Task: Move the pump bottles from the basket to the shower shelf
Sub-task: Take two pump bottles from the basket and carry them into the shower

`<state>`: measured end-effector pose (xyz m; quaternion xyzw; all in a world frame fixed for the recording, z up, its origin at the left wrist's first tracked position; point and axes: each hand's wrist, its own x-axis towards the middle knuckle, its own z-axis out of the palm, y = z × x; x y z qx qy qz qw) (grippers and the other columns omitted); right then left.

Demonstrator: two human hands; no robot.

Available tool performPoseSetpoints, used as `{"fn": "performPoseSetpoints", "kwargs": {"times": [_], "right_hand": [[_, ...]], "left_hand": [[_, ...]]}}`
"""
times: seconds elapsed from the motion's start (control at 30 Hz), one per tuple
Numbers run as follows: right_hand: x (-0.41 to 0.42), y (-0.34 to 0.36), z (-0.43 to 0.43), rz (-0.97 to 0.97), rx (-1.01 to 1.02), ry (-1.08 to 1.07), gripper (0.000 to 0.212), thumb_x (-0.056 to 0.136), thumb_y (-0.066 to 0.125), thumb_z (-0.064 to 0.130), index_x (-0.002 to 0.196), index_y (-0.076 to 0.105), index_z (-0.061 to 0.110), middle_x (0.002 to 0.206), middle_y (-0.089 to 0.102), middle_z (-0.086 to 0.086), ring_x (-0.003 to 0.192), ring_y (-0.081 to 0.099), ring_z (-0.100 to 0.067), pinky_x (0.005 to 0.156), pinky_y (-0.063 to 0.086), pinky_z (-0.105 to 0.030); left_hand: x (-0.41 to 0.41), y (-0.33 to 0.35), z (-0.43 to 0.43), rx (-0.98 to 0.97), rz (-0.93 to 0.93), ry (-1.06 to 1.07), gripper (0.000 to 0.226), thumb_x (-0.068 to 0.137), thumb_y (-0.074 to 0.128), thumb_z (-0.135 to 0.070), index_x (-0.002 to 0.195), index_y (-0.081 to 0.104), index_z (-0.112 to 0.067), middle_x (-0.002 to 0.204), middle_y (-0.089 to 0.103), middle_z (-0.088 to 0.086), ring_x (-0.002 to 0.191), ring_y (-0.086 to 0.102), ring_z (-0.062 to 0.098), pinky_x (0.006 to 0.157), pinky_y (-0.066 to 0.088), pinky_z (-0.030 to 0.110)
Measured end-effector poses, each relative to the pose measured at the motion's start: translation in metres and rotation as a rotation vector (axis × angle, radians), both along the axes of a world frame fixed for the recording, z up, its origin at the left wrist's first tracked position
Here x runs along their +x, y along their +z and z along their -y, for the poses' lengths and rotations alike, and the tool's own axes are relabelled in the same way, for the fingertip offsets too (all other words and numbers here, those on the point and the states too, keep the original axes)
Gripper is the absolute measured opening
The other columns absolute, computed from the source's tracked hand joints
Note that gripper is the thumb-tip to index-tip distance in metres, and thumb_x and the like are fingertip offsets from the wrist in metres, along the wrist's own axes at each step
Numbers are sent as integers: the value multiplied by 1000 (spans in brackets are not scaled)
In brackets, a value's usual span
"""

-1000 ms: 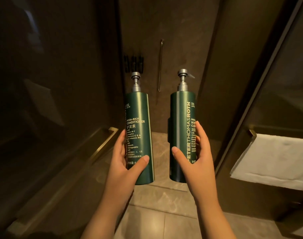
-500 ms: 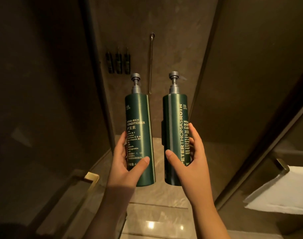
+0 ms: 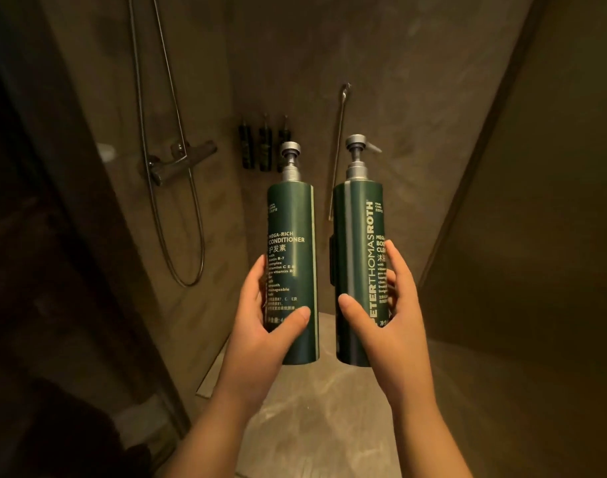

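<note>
Two tall dark green pump bottles with silver pumps are held upright in front of me, side by side and a little apart. My left hand (image 3: 260, 326) grips the lower half of the conditioner bottle (image 3: 291, 215). My right hand (image 3: 388, 319) grips the lower half of the body cleanser bottle (image 3: 355, 215). On the far shower wall hangs a holder with three small dark bottles (image 3: 264, 146); the conditioner's pump partly covers the rightmost one. No basket is in view.
A shower mixer valve (image 3: 181, 160) with a looping metal hose (image 3: 178, 208) is on the left wall. A thin vertical metal bar (image 3: 338, 146) is fixed to the far wall. A dark glass panel stands at the left, a wall at the right, and the stone shower floor (image 3: 312, 408) lies below.
The view has moved forward into the shower stall: the door frame, handle and white towel have left view, and the mixer and hose have appeared. Both hands still hold their bottles upright.
</note>
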<state>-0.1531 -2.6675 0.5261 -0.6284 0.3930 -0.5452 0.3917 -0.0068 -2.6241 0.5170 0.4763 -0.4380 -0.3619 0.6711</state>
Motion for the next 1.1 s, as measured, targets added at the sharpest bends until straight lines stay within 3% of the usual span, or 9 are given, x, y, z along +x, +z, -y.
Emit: {"fn": "performPoseSetpoints", "kwargs": {"times": [0.13,0.27,0.47,0.63,0.93,1.1], "right_hand": [[-4,8,74,12,-23,59,79,79,73,23,138,27,52,139,45,16,126,48,-9,101,46,-41],[11,1,129,20,-6,105,80,79,73,22,138,28,51,139,44,16,125,48,-7,101,46,-40],[58,-5,205,3,4,197,80,79,73,23,138,27,52,140,44,16,124,49,-8,101,46,-41],[116,-3,267,1,-40,310,80,77,74,23,138,30,49,138,48,11,122,51,-10,100,47,-39],[240,36,350,50,-155,516,80,78,74,23,139,29,48,139,44,12,125,48,-5,101,47,-34],[307,48,366,123,-137,695,81,73,73,28,136,29,53,139,44,15,125,49,-8,100,47,-40]], "left_hand": [[-5,4,64,-24,20,73,77,71,69,-12,135,36,-41,127,58,-15,114,58,5,91,50,25],[6,2,109,-6,31,134,77,77,70,-2,136,34,-35,130,55,-12,112,57,1,86,48,17],[45,-2,168,20,58,247,81,70,68,-14,138,31,-37,133,52,-14,116,55,1,93,47,20],[93,0,229,-36,71,341,74,80,65,5,132,34,-38,129,52,-18,112,55,-4,87,46,13],[195,34,296,-156,99,552,77,80,65,7,136,33,-36,123,55,-23,109,56,-7,78,45,7],[241,48,299,-176,159,723,78,70,68,-8,132,36,-42,125,56,-27,115,54,-2,84,45,10]]}}
